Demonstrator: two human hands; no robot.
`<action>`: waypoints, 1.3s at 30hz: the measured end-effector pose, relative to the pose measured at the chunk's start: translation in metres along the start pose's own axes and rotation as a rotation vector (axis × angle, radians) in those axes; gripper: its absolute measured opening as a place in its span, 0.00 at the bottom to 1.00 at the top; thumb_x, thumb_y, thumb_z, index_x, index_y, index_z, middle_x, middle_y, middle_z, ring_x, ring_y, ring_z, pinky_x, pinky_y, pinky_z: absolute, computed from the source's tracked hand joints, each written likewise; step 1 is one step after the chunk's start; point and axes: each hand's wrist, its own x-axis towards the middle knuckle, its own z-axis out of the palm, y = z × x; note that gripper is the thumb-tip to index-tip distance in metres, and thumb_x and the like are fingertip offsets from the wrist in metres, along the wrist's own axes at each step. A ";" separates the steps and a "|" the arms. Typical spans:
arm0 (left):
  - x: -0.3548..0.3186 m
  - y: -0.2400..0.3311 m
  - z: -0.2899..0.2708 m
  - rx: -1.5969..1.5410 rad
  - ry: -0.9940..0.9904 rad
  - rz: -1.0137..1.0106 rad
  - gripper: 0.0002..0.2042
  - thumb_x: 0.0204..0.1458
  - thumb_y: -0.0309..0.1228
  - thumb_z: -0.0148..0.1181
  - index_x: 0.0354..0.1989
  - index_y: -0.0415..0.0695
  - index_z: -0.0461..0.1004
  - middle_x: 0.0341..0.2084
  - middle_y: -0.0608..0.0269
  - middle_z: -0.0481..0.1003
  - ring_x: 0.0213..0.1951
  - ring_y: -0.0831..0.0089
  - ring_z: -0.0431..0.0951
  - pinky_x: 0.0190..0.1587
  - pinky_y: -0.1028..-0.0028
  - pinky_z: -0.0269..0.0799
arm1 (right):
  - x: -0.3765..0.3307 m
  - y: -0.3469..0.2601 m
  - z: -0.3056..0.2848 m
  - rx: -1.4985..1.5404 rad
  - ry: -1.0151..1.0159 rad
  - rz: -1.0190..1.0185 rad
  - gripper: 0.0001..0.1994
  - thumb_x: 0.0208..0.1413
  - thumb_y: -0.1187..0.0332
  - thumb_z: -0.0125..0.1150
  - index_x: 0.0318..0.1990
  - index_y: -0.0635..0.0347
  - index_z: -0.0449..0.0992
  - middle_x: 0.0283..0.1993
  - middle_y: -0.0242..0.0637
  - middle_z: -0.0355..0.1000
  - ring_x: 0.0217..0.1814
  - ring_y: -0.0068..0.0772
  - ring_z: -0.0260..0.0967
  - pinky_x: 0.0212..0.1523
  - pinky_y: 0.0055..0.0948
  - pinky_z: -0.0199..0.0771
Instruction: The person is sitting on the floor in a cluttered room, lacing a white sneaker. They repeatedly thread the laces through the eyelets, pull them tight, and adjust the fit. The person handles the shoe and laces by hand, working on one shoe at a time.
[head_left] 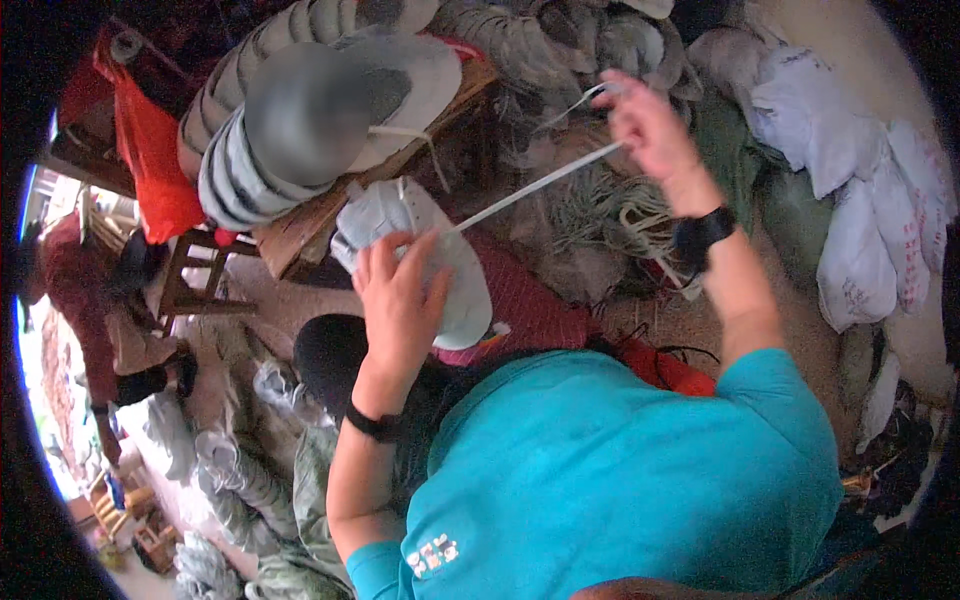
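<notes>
In front of my body is a light grey cap [465,290], its brim toward me. My left hand [400,285] grips it from above, fingers spread over the brim. A narrow white strap [540,185] runs taut from the cap up to the right. My right hand [645,125] is raised at the far right with its fingers pinched on the strap, and a thin loose end curls beyond them. Just past the cap, nested grey caps [225,170] lie on a wooden table [300,235]; part of that stack is blurred.
An orange-red bag [160,170] hangs at the table's left, above a wooden stool [195,275]. Bundled pale cords [610,215] and more stacked caps [520,45] lie beyond my right arm. White sacks [850,190] stand far right. Another person [85,300] bends over at left.
</notes>
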 end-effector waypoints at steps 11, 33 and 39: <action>0.004 0.002 0.005 -0.210 -0.148 0.004 0.10 0.52 0.23 0.56 0.43 0.41 0.75 0.33 0.53 0.73 0.37 0.51 0.74 0.41 0.60 0.72 | 0.049 -0.152 -0.268 -0.943 0.671 -0.662 0.20 0.57 0.68 0.52 0.58 0.59 0.70 0.50 0.37 0.74 0.31 0.25 0.67 0.30 0.24 0.68; -0.023 -0.007 -0.002 -0.540 0.004 -0.062 0.12 0.50 0.20 0.59 0.44 0.40 0.76 0.41 0.57 0.74 0.39 0.68 0.73 0.43 0.73 0.71 | 0.060 0.010 -0.149 -1.590 -0.256 0.484 0.11 0.58 0.65 0.56 0.35 0.64 0.78 0.28 0.33 0.71 0.27 0.32 0.68 0.26 0.37 0.67; -0.017 -0.003 -0.001 -0.398 -0.100 -0.008 0.07 0.50 0.22 0.61 0.38 0.42 0.77 0.38 0.58 0.76 0.41 0.64 0.74 0.46 0.69 0.68 | 0.114 -0.090 -0.058 -1.501 -0.854 0.802 0.11 0.57 0.63 0.58 0.42 0.56 0.80 0.27 0.31 0.75 0.26 0.26 0.69 0.30 0.31 0.69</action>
